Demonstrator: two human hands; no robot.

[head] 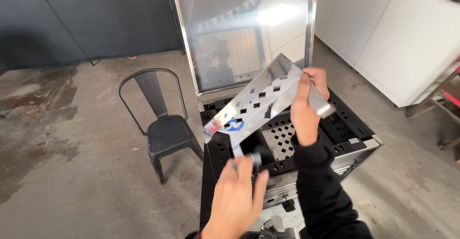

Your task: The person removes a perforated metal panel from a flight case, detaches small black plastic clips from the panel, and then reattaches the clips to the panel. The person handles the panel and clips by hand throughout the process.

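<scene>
My right hand (pixel 305 106) grips the right end of a shiny metal plate (pixel 258 100) with rows of small square holes. The plate is held tilted in the air, its low end to the left. A grey flat piece (pixel 322 104) sticks out past my right fingers. A sticker with blue on it (pixel 235 125) sits near the plate's low end. My left hand (pixel 235 196) is raised below the plate, its fingertips pinching a thin pale strip (pixel 236 149) that hangs from the low end. A small dark round part (pixel 257 159) shows beside those fingertips.
Under the plate stands a black perforated metal case (pixel 347 124) with a silver rim. A framed glass panel (pixel 239 33) stands upright behind it. A black metal chair (pixel 165 129) is on the concrete floor to the left. White cabinets (pixel 402 38) and a wooden stool (pixel 441 105) are at the right.
</scene>
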